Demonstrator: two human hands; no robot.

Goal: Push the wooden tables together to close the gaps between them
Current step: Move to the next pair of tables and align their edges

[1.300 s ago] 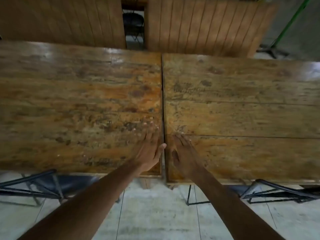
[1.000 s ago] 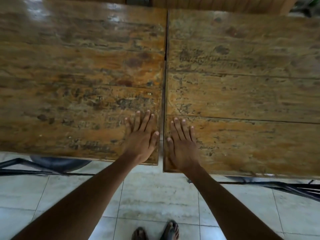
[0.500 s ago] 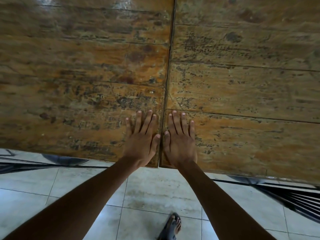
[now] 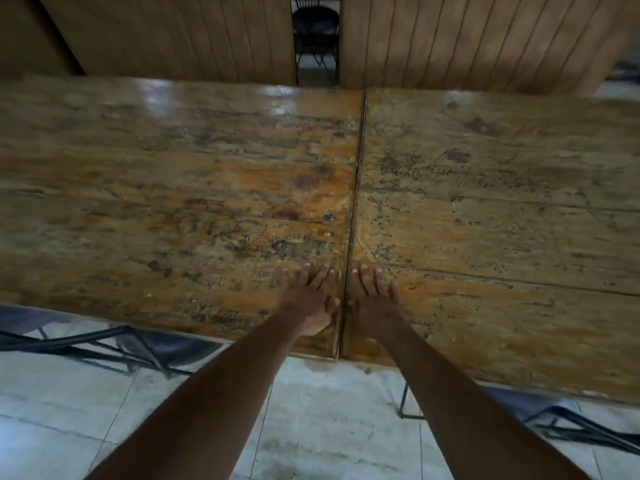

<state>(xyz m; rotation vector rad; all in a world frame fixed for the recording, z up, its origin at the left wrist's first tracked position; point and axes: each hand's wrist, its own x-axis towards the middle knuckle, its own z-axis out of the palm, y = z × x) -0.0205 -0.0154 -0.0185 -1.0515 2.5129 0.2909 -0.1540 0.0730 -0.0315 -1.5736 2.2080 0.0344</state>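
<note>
While flat, unclenched, left hand on left table, right hand on right table.

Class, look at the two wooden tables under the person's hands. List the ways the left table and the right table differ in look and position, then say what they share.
1. The left table carries the left hand; the right table carries the right hand.
2. The left table's near edge sits farther from the camera; the right table's reaches closer.
3. Orange wear on the left table gathers beside the seam; the right table's lies toward its near edge.

Shared: worn, glossy plank tops, meeting at a thin seam.
</note>
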